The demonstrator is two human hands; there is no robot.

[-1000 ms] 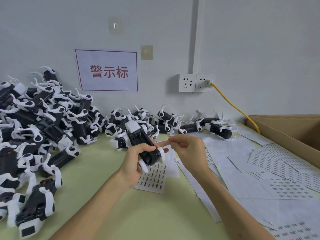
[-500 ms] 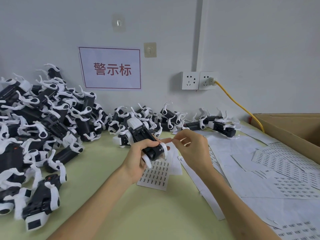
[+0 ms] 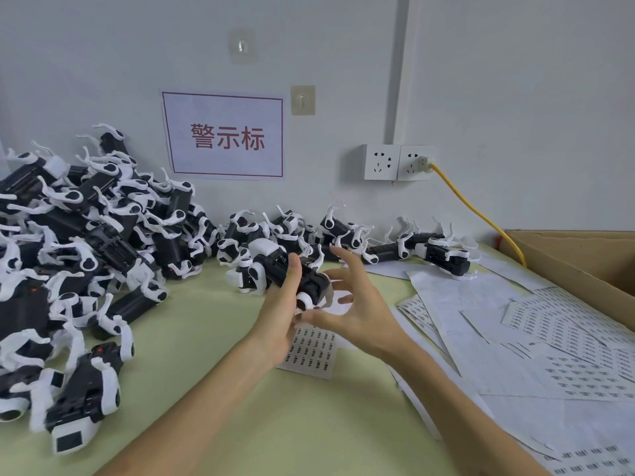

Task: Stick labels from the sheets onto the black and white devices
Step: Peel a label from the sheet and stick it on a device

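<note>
Left hand (image 3: 279,316): fingers grasping one black and white device (image 3: 274,267) above the tabletop (image 3: 206,359). Right hand (image 3: 360,316): fingers spread, released, just beside it. Label sheet (image 3: 313,353) flat beneath.

- The tabletop (image 3: 206,389) is pale green.
- A big pile of black and white devices (image 3: 86,242) lies on its left side.
- A row of devices (image 3: 443,255) sits by the wall.
- White label sheets (image 3: 567,341) overlap on the right side.
- One small label sheet (image 3: 314,353) lies near the middle.

Bare table (image 3: 206,338) lay open left of the label sheet (image 3: 311,352). Farther left a device pile (image 3: 86,235) blocked passage, and loose sheets (image 3: 515,338) crowded its right.
</note>
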